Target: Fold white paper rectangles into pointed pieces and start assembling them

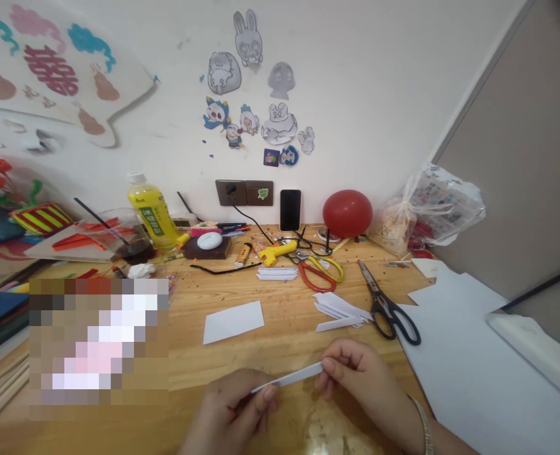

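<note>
A pale wooden table point(284, 341), and thin paper that could easily crease crooked.
Large white paper sheets point(474, 354) cover the right of the frame; a sweeping forearm could drag them. At lower centre, the bare left hand point(237, 404) and bare right hand point(363, 373) each have thumb and fingers closed in a pinch on opposite ends of a narrow white paper strip point(299, 375); uneven pressure or pulling might skew or buckle it. Right of centre, long black-handled metal scissors point(380, 302) lie close against a loose pile of slim white paper pieces point(339, 309), so nudging them could scatter the pile. The flat white paper rectangle point(235, 322) at centre, unweighted, might slide if brushed.
</note>
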`<state>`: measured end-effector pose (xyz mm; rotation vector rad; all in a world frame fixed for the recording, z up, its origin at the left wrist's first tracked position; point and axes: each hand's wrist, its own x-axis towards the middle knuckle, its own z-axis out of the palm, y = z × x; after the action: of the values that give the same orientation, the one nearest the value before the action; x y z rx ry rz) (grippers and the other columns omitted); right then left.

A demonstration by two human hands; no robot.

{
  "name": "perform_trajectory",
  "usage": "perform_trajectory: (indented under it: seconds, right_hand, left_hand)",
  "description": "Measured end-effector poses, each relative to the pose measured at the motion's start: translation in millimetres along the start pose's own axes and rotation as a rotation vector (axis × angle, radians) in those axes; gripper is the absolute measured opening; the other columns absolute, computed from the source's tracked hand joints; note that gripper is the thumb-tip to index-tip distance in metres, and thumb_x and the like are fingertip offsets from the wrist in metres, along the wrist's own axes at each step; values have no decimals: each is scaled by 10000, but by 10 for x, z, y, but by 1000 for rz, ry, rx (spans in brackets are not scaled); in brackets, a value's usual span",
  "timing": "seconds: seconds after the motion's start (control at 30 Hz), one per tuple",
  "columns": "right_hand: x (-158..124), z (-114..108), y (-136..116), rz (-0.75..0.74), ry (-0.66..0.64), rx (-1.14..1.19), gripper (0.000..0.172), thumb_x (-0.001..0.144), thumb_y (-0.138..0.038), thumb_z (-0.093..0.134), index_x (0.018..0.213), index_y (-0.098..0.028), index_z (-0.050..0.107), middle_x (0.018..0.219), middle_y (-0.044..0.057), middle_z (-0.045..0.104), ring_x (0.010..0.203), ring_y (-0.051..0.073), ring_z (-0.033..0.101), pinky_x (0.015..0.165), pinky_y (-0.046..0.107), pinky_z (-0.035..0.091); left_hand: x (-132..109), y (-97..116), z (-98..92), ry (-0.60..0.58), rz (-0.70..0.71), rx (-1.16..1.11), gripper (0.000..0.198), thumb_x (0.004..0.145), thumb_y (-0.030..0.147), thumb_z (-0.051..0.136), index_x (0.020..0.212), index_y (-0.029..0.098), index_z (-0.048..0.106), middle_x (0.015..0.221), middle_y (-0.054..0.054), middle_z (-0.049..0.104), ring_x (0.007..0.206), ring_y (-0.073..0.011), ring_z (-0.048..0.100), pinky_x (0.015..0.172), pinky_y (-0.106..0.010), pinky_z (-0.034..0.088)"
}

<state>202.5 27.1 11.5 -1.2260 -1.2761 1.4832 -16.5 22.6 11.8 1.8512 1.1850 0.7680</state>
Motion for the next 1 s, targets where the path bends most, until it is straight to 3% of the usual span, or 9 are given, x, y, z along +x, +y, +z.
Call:
perform_trajectory:
  seconds: [0.13,0.3,0.47,0.83,0.9,1.0]
  right_hand:
    - [-28,9,-22,-53,45,-49,381,761,-515,611,619,-168,538,530,2,608,492,121,560,534,244,458]
    - [-35,39,18,4,-86,30,381,707,-536,655,712,-167,558,578,5,631,529,141,599,542,257,465]
    - [-8,3,38,48,-78,57,378,681,-511,686,661,-154,566,554,13,636,480,130,589,499,244,454]
    - [34,14,27,41,15,12,393,691,-524,658,598,-172,509,466,-28,560,401,93,500,435,205,401]
    - [40,19,50,56,-3,-14,374,703,-509,648,613,-176,503,463,-39,543,398,91,489,429,201,390]
    - [44,10,70,49,7,-53,347,717,-483,634,624,-178,496,464,-48,525,400,87,479,425,194,372]
  left_hand:
    - [-11,17,12,-27,-25,-49,431,889,442,431,602,175,610,512,3,575,470,-112,533,493,-172,406]
    - [-17,-10,42,-95,-137,-208,498,866,545,424,629,156,627,533,-6,588,449,-107,543,482,-177,417]
    - [-8,-2,28,-226,-188,-406,585,834,635,389,710,138,671,629,-51,681,528,-142,638,555,-212,479]
    - [-7,-17,119,1,-366,-387,542,781,688,404,592,192,511,393,43,550,337,-110,511,407,-191,389]
    - [1,-24,129,53,-394,-353,512,796,667,397,610,203,505,343,71,491,322,-110,471,425,-199,391]
    - [24,-29,102,23,-330,-253,503,800,647,411,565,210,495,363,50,516,404,-133,510,517,-219,429]
